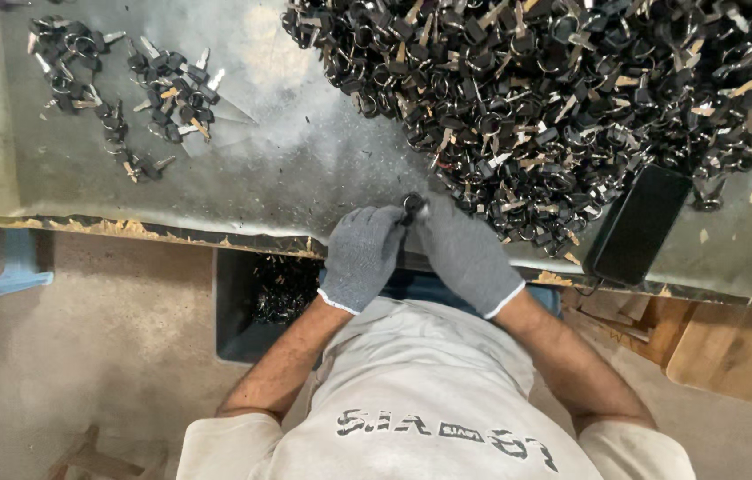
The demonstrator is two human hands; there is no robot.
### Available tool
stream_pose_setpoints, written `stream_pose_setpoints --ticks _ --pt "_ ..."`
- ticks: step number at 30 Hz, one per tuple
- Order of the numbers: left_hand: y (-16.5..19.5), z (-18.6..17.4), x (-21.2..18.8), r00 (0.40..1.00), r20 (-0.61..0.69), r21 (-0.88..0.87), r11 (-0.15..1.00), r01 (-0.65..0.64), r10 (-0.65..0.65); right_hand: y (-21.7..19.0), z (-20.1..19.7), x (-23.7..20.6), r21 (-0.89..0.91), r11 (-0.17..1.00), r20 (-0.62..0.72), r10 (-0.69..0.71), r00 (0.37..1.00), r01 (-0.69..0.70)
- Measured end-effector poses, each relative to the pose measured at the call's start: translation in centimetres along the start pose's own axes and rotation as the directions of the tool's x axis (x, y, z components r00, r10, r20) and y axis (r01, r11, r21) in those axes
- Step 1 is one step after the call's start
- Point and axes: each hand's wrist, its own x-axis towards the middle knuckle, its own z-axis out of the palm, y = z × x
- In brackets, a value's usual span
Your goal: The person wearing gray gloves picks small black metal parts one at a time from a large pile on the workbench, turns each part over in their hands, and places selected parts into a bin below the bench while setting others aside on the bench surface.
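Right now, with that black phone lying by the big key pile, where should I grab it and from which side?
Take the black phone by its long edges near the lower end, which juts over the table edge toward you. Come in from the near right side: its upper end is against the key pile, while the lower end looks free, though a thin cable seems to sit below it.

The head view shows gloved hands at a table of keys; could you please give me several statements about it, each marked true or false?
1. Both hands, left hand and right hand, wear grey gloves. True.
2. The big pile of keys lies at the table's left end. False: it is on the right; the small cluster of keys is on the left.
3. The hands together hold a dark key piece. True.
4. The black phone lies on the floor. False: it rests on the table by its edge.
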Motion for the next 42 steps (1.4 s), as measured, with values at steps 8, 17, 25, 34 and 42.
stream_pose_setpoints --ticks 8,17,25,34,42 --pt "-1.0 -0.9 -0.1 0.963 -0.232 0.083 0.983 0.162 -0.139 0.0 -0.3 -0.3 -0.07 0.99 0.04 -0.119 0.992 0.122" --pt "-6.0 -1.7 12.2 0.879 -0.461 0.123 0.972 0.199 -0.122 -1.1 -0.1 -0.8 -0.194 0.978 0.044 -0.067 0.997 0.074" --pt "1.4 -0.5 3.4 0.991 0.123 0.258 0.962 -0.085 0.054 0.8 0.2 -1.6 -0.097 0.991 0.043 0.102 0.994 -0.097" --pt "-0.1 -0.3 1.5 0.997 0.075 0.159 0.987 0.015 -0.027 0.0 -1.0 -0.7 -0.006 0.986 -0.077 -0.165 0.983 0.165" --pt "-0.5 1.3 0.8 0.988 0.103 0.298 0.944 -0.138 0.112 -1.5 1.8 -0.7 -0.463 0.885 -0.032 0.034 0.999 -0.045"
